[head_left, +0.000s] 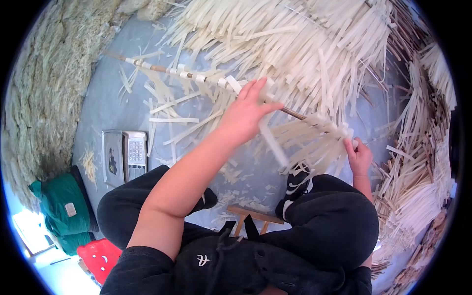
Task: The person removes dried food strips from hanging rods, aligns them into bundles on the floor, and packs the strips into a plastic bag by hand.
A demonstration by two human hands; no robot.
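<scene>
My right hand (360, 156) grips the near end of a long thin stick (293, 113), where a bunch of pale flat strips (319, 127) hangs from it. My left hand (246, 112) is over the middle of the stick with thumb and fingers apart. A pale strip (274, 145), blurred by motion, dangles just below this hand; whether the palm touches it is hidden. Toward its far end the stick slants up to the left, with several short pale bands (199, 77) around it.
A large heap of pale strips (295, 44) covers the floor ahead. More strips and sticks (410, 162) are piled at right. A digital scale (135, 152) stands left, near a fibrous bale (46, 93), a green bag (64, 209) and a red bag (100, 258). A small wooden stool (255, 214) is between my feet.
</scene>
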